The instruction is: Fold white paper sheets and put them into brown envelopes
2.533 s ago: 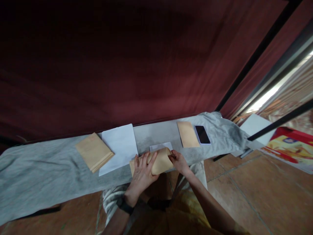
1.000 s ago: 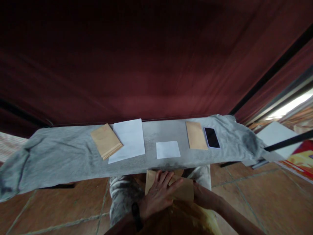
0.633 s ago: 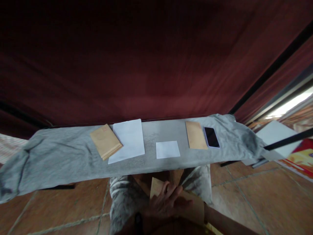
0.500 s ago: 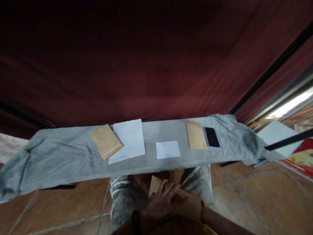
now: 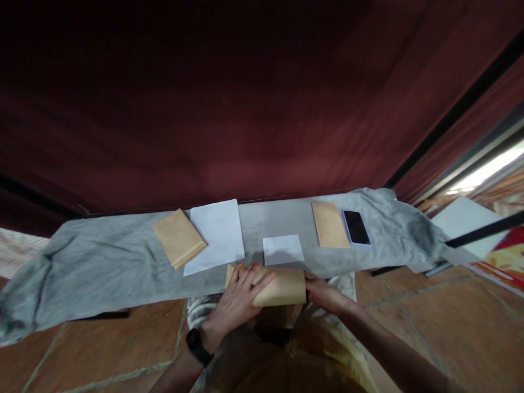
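A brown paper envelope (image 5: 282,286), bulging a little, rests at the near edge of the cloth-covered board. My left hand (image 5: 241,295) lies across its left part, closed on it with the thumb along the front. At the envelope's right end my right hand (image 5: 325,295) grips the edge; its fingertips are partly hidden, and I cannot tell whether they reach inside. Just beyond the envelope is a small white paper (image 5: 282,249). A stack of brown envelopes (image 5: 180,240) overlaps a large white sheet (image 5: 215,234) on the left. Another brown envelope (image 5: 331,225) lies flat on the right.
A phone (image 5: 357,227) lies beside the right envelope. Grey cloth (image 5: 114,267) covers the narrow board. A dark red curtain (image 5: 262,136) hangs behind it. Black metal bars (image 5: 454,123) and a red and yellow printed box or cover (image 5: 510,256) are at the right.
The envelope went from the board's edge down to my lap and is now raised back to the near edge, with both hands on it. The other papers stayed put.
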Tool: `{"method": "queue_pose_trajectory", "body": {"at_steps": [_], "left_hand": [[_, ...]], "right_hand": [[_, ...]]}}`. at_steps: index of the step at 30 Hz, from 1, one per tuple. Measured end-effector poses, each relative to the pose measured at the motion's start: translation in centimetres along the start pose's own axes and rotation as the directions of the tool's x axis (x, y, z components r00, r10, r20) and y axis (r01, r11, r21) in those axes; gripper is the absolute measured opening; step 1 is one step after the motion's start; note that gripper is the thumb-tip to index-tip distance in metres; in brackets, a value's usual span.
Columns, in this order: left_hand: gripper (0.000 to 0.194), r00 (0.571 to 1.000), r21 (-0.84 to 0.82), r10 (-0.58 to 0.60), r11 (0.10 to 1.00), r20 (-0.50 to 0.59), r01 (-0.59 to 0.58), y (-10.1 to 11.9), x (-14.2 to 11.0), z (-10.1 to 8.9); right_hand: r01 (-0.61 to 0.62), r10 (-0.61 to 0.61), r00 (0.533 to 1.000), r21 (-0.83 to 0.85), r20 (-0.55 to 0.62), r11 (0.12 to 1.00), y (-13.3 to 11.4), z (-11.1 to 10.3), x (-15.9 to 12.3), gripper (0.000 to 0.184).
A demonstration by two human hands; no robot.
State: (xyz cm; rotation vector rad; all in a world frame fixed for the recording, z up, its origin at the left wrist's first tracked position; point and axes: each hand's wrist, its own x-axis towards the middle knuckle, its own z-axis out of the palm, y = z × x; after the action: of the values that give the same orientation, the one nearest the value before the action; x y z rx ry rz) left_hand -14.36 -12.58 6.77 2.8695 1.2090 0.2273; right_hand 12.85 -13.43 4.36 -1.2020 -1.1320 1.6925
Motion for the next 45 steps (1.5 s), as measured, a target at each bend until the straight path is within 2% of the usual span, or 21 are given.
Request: {"method": "queue_pose_trajectory", "body": {"at_steps": [2,4,6,8,10,13,15,18,19,21,23,25,30,32,34,37,39,41,43,44,45], "left_hand": [[0.096,0.998,0.023,-0.057,0.998,-0.028,0.058,-2.0,0.1,-0.3],[0.098,0.991,0.039,-0.125,0.991,-0.043,0.127,-3.8,-0.2,-0.1],[0.101,0.979,0.048,-0.195,0.979,-0.058,0.198,-5.1,-0.8,0.5],[0.104,0.963,0.049,-0.261,0.963,-0.064,0.264,-5.9,-1.6,1.3],[0.105,0.947,0.050,-0.316,0.947,-0.047,0.319,-6.3,-2.1,1.8],[0.105,0.926,0.055,-0.378,0.925,0.006,0.377,-7.1,-2.1,1.9],[0.105,0.908,0.051,-0.416,0.909,0.054,0.414,-7.8,-1.6,1.6],[0.106,0.881,0.036,-0.456,0.890,0.126,0.455,-9.2,-0.8,1.1],[0.106,0.874,0.036,-0.464,0.885,0.142,0.464,-9.6,-0.6,1.0],[0.107,0.864,0.041,-0.476,0.879,0.162,0.476,-10.3,-0.4,1.0],[0.108,0.859,0.043,-0.482,0.875,0.172,0.483,-10.7,-0.5,1.2],[0.109,0.858,0.038,-0.484,0.874,0.174,0.485,-10.7,-0.8,1.4],[0.111,0.861,0.035,-0.480,0.876,0.167,0.482,-10.2,-0.6,1.5],[0.111,0.868,0.042,-0.466,0.884,0.174,0.466,-10.3,-0.1,1.2],[0.110,0.874,0.054,-0.448,0.893,0.188,0.446,-10.8,0.6,1.0],[0.112,0.863,0.065,-0.453,0.890,0.224,0.450,-11.7,1.5,1.0],[0.111,0.859,0.039,-0.463,0.884,0.220,0.466,-11.8,1.8,1.2],[0.101,0.881,-0.067,-0.452,0.883,0.137,0.464,-11.0,2.2,1.6],[0.080,0.886,-0.291,-0.463,0.850,-0.015,0.439,-8.9,2.9,2.1],[0.070,0.861,-0.450,-0.503,0.788,-0.076,0.420,-7.3,3.3,2.4],[0.063,0.813,-0.614,-0.574,0.678,-0.099,0.404,-5.5,3.8,2.8]], "right_hand": [[0.020,-0.020,0.999,-0.002,-0.028,1.000,0.5,-1.3,1.9,0.041],[0.070,-0.092,0.983,-0.140,-0.161,0.988,1.0,-2.6,3.9,0.043],[0.087,-0.217,0.941,-0.436,-0.258,0.896,1.2,-3.7,5.7,0.036],[0.022,-0.291,0.910,-0.668,-0.295,0.744,1.3,-4.6,7.1,0.033],[-0.053,-0.309,0.893,-0.759,-0.326,0.649,1.4,-5.2,8.1,0.033],[-0.122,-0.306,0.879,-0.792,-0.366,0.598,1.3,-5.2,9.1,0.036],[-0.140,-0.331,0.885,-0.866,-0.326,0.479,1.0,-4.6,9.7,0.043],[-0.004,-0.360,0.928,-0.971,-0.093,0.240,-0.1,-3.7,11.2,0.059],[0.075,-0.342,0.940,-0.978,0.004,0.195,-0.6,-3.4,11.9,0.063],[0.189,-0.247,0.958,-0.968,0.145,0.167,-1.6,-3.0,13.4,0.067],[0.207,-0.140,0.973,-0.963,0.185,0.171,-2.5,-2.7,14.8,0.068],[0.179,-0.086,0.982,-0.968,0.167,0.174,-3.0,-2.3,15.9,0.067],[0.083,-0.077,0.995,-0.971,0.067,0.224,-2.9,-1.5,17.3,0.062],[0.053,-0.086,0.996,-0.958,0.030,0.282,-2.9,-1.7,17.4,0.056],[0.030,-0.108,0.994,-0.932,-0.010,0.360,-3.1,-2.6,17.0,0.039],[0.000,-0.179,0.978,-0.860,-0.106,0.511,-3.8,-5.2,15.5,0.014],[-0.003,-0.240,0.951,-0.783,-0.194,0.622,-4.3,-7.1,13.7,0.007],[0.016,-0.289,0.915,-0.688,-0.283,0.725,-4.4,-8.4,11.7,0.017],[0.053,-0.313,0.881,-0.585,-0.353,0.809,-4.0,-8.5,9.7,0.030],[0.077,-0.315,0.870,-0.528,-0.379,0.846,-3.7,-8.0,8.8,0.035],[0.113,-0.308,0.861,-0.438,-0.404,0.892,-3.2,-7.2,7.9,0.039]]}}
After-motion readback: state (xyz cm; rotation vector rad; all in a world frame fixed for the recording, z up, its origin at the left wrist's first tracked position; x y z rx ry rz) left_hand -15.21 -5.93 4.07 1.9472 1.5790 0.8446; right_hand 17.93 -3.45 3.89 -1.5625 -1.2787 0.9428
